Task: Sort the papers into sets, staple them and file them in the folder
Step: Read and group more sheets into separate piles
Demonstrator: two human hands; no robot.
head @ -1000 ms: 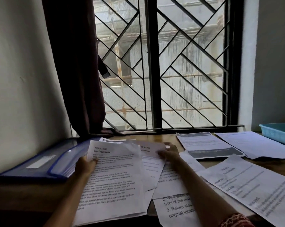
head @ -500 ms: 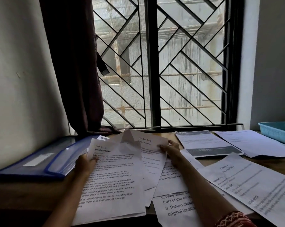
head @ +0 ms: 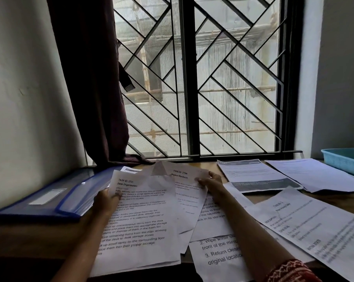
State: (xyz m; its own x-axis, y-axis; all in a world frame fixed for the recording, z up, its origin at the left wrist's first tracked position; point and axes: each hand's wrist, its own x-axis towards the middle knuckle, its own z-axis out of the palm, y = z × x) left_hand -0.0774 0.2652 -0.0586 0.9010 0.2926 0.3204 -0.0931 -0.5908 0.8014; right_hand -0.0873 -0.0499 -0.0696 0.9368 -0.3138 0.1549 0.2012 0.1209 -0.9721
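Papers point(head: 143, 216) were only being sorted: left hand point(head: 106, 201) pinched one sheet, right hand point(head: 209, 183) gripped another point(head: 187, 192); nothing looked stapled, folder point(head: 50, 197) awaited filing.

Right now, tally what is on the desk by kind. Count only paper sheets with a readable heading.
Sheets with a readable heading: 2, Desk Organization sheet in the left hand and Replace Shoelaces sheet in the right hand
Blue folders: 1, blue folder
Blue trays: 1, blue tray
Total: 4
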